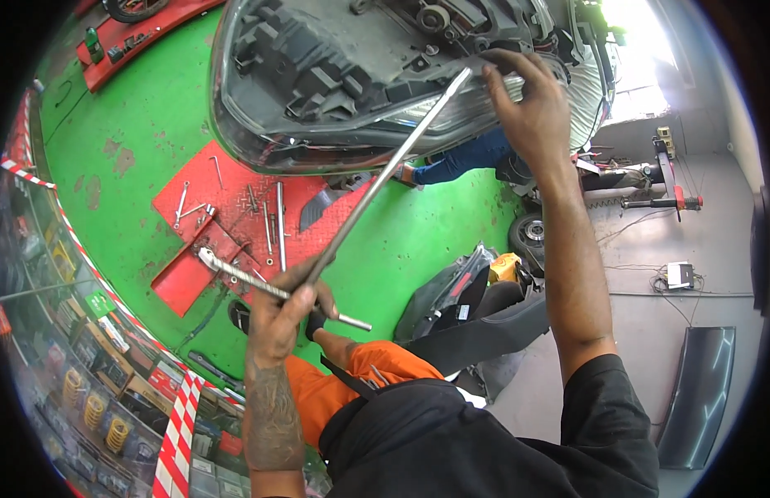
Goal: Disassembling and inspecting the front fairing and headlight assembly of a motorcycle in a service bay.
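My left hand (285,315) is closed around the lower end of a long steel rod (385,174). A shorter ratchet-like metal bar (244,276) crosses the rod in the same grip; whether the two are joined is hidden by my fingers. The rod slants up to the right, its bright tip beside my right thumb. My right hand (534,108) is raised, fingers curved and apart from the thumb, next to the edge of a dark motorcycle front fairing (302,137). Whether its fingertips touch the fairing I cannot tell.
Below the fairing, a red metal platform (235,178) bears several wrenches and rods. Another person's jeans-clad leg (472,162) is behind the fairing. Removed black body panels (476,324) lie right of my legs. A glass display case (86,357) with red-white tape stands left.
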`<state>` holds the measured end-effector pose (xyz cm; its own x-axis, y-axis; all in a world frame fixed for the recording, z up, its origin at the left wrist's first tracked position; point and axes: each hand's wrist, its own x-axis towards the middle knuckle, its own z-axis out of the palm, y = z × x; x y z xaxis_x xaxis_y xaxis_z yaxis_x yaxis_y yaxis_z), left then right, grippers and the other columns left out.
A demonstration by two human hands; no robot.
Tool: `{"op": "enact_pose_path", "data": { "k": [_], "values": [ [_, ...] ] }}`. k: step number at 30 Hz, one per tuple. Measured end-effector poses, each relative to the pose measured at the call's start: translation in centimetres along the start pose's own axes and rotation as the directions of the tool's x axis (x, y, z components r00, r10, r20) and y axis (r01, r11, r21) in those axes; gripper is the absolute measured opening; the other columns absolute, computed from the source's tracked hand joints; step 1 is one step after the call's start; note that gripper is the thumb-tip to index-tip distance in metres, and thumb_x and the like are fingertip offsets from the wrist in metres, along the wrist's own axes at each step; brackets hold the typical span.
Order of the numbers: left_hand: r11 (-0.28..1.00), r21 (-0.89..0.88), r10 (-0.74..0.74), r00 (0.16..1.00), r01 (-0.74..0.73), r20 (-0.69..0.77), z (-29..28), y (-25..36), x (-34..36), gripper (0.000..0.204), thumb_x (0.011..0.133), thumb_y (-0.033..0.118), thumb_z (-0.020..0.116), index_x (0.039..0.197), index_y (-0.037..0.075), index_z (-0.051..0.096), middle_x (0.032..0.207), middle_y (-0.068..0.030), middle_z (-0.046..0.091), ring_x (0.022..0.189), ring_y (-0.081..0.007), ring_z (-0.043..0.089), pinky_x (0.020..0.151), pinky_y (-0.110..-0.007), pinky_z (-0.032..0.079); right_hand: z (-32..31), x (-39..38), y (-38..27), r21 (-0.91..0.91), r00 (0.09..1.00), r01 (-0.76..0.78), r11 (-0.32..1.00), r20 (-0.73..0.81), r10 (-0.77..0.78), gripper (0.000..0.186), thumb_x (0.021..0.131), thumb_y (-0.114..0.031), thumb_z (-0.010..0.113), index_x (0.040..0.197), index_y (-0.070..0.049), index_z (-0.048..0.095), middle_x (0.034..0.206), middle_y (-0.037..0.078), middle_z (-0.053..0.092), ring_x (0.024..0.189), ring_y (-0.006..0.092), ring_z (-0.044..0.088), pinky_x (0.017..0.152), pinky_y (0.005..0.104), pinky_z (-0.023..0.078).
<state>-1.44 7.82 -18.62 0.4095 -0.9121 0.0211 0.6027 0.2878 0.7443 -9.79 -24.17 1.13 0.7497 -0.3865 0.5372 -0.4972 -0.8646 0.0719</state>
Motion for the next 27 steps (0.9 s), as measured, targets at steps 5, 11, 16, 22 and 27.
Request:
{"op": "enact_pose_path", "data": {
  "k": [5, 11, 16, 22, 27],
  "values": [
    [0.998, -0.067, 0.016, 1.000, -0.016, -0.002, -2.2, -1.7, -6.3, 0.054, 0.095, 0.032, 0.061, 0.128, -0.010, 0.054, 0.076, -0.0109, 0.063, 0.070, -0.0185, 0.061, 0.067, -0.032, 0.049, -0.1, 1.1, -3.4, -0.159, 0.951, 0.141, 0.977, 0.297, -0.089, 0.037, 0.090, -0.015, 0.055, 0.125, -0.020, 0.063, 0.096, 0.011, 0.069, 0.086, 0.0315, 0.068, 0.072, 0.0427, 0.055],
    [0.994, -0.105, 0.015, 0.989, -0.031, -0.146, -3.9, -0.3, -11.9, 0.058, 0.092, 0.034, 0.066, 0.125, -0.013, 0.054, 0.073, -0.0126, 0.063, 0.071, -0.0210, 0.061, 0.066, -0.033, 0.048, 0.6, 5.6, -9.4, -0.322, 0.703, 0.350, 0.880, 0.711, -0.019, 0.053, 0.087, -0.007, 0.048, 0.140, -0.016, 0.049, 0.090, 0.019, 0.070, 0.080, 0.0346, 0.069, 0.068, 0.0456, 0.055],
    [0.995, -0.031, 0.079, 0.955, -0.091, -0.288, -6.0, 2.2, -14.4, 0.050, 0.094, 0.031, 0.063, 0.125, -0.008, 0.055, 0.072, -0.0125, 0.062, 0.074, -0.0218, 0.059, 0.069, -0.034, 0.048, 4.4, 8.0, -5.4, -0.283, 0.682, 0.328, 0.902, 0.731, -0.019, 0.044, 0.085, -0.008, 0.048, 0.127, -0.013, 0.059, 0.098, 0.022, 0.069, 0.091, 0.0396, 0.067, 0.079, 0.0487, 0.055],
    [0.961, 0.245, 0.055, 0.784, 0.127, -0.619, -12.4, 3.7, -18.5, 0.054, 0.096, 0.030, 0.061, 0.133, -0.007, 0.049, 0.081, -0.0073, 0.061, 0.079, -0.0174, 0.058, 0.074, -0.032, 0.046, 2.9, 6.5, -7.2, -0.219, 0.860, -0.081, 0.972, 0.478, 0.179, 0.030, 0.088, -0.018, 0.055, 0.114, -0.008, 0.068, 0.100, 0.021, 0.069, 0.099, 0.0388, 0.065, 0.086, 0.0466, 0.052],
    [0.843, 0.243, -0.161, 0.655, 0.480, -0.738, -20.4, 0.6, -21.0, 0.045, 0.098, 0.025, 0.058, 0.135, 0.001, 0.054, 0.090, -0.0050, 0.065, 0.083, -0.0134, 0.059, 0.077, -0.030, 0.048, 0.5, 3.8, -13.7, 0.007, 0.970, -0.121, 0.993, 0.214, 0.117, 0.022, 0.088, -0.021, 0.069, 0.102, -0.003, 0.067, 0.083, 0.013, 0.068, 0.072, 0.0237, 0.063, 0.067, 0.0334, 0.048]
  ]
}}
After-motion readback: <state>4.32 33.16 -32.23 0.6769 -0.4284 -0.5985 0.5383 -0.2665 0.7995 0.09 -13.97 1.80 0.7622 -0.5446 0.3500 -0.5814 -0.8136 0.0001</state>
